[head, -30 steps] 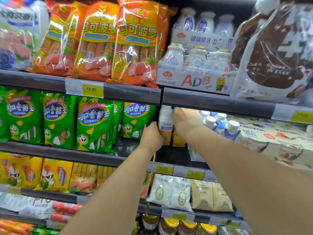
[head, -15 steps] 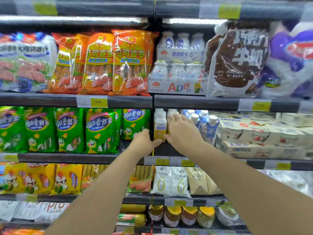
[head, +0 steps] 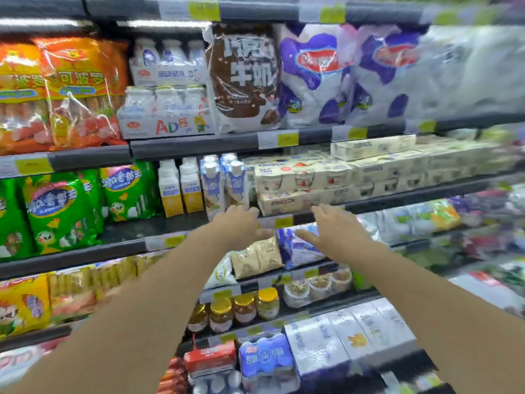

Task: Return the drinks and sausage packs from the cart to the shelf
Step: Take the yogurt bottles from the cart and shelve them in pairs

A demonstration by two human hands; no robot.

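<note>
1. The tall grey metal shelf unit fills the view, and the outlook has swung right since a moment ago: white-and-purple milk bags and stacked cream yoghurt multipacks now sit where orange sausage packs did.
2. On the middle shelf, the two white-and-yellow plastic drink bottles stand upright side by side, between the green sausage packs and the blue-and-white capped cartons. A second ago both hands were up against them; now nothing touches them.
3. The left hand and the right hand have drawn back to the shelf's front edge, each spread and empty, set apart from one another (blur hides the fingertips somewhat).
4. My reading: the drinks are back in place, and the hands are free for the next fetch. The cart is out of sight.
</note>
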